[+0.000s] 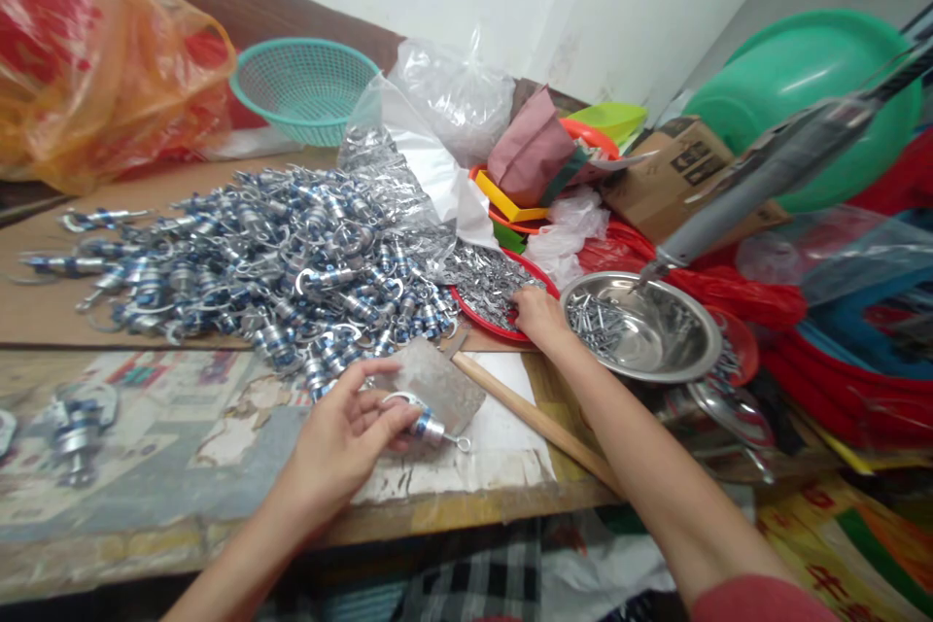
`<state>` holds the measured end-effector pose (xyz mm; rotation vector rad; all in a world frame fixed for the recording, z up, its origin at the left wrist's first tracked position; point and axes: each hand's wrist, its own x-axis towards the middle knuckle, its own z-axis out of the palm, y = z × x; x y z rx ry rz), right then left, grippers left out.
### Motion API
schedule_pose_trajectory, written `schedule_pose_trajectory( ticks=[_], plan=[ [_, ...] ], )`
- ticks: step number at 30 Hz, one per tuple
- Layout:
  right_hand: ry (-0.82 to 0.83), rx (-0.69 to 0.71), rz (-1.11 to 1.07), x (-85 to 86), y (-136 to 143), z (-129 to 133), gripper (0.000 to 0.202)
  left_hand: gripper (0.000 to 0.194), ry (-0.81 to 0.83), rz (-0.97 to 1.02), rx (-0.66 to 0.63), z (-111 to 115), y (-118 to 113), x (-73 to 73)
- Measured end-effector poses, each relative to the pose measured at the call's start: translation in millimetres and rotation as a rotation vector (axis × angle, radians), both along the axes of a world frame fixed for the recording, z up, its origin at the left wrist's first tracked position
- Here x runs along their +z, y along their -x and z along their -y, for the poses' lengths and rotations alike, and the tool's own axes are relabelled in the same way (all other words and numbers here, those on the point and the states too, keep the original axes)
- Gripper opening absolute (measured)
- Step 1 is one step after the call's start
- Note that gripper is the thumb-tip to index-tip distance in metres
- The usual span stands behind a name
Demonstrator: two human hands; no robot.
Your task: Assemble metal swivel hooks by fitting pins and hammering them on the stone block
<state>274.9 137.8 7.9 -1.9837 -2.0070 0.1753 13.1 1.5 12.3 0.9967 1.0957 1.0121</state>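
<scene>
My left hand (354, 428) is closed on a silver and blue metal fitting (430, 428), its small ring end pointing right. The fitting lies over a flat grey metal block (433, 381). On the right, my right hand (537, 314) reaches into a red tray (477, 316) full of small silver pieces; its fingertips are down among them and too small to make out. A wooden-handled hammer (535, 420) lies between my arms, its head near the block. Behind my left hand spreads a big heap of similar fittings (277, 253).
Right of the tray stands a steel bowl (656, 335) with metal pins. Above it hangs a grey tool (765, 180). A teal basket (306, 87), plastic bags and a cardboard box (674, 170) stand behind. One fitting (75, 437) lies at the left front.
</scene>
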Motion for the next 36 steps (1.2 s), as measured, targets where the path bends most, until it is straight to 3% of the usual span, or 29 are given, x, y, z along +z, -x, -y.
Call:
schedule_pose_trajectory(
  ticks=[3,6,9,12,14,17,24,28,31,36],
  plan=[
    [-0.035,-0.006,-0.028,1.7,0.6,-0.3,0.03,0.022,0.019,-0.09,-0.013,-2.3,2.7,0.3],
    [-0.091,0.002,-0.116,10.2,5.5,8.5,0.026,0.018,0.048,-0.114,-0.014,-1.7,4.8,0.1],
    [-0.078,0.064,-0.243,19.1,24.5,33.6,0.022,0.02,0.086,-0.082,-0.067,0.2,7.0,0.3],
    [-0.042,0.238,-0.404,27.4,52.5,71.9,0.014,0.017,0.063,-0.08,-0.093,-0.3,9.2,0.9],
    [-0.064,0.443,-0.51,32.5,68.0,95.4,0.009,0.016,0.049,-0.054,-0.077,-2.5,10.3,1.0],
    [-0.071,0.646,-0.43,37.5,79.6,115.4,0.011,0.027,0.058,0.008,-0.065,-6.1,11.5,0.7],
    [0.011,0.681,-0.333,41.8,83.2,114.8,0.013,0.036,0.097,0.073,-0.119,-8.7,13.7,-4.1],
    [0.027,0.774,-0.197,43.6,90.1,109.8,0.012,0.036,0.093,0.061,-0.119,-8.7,13.7,-3.2],
    [0.034,0.816,-0.252,35.2,98.1,103.2,0.012,0.037,0.098,0.066,-0.12,-8.3,13.5,-0.9],
    [-0.002,0.74,-0.383,18.3,108.4,100.5,0.012,0.038,0.096,0.081,-0.112,-7.2,12.6,0.1]
  ],
)
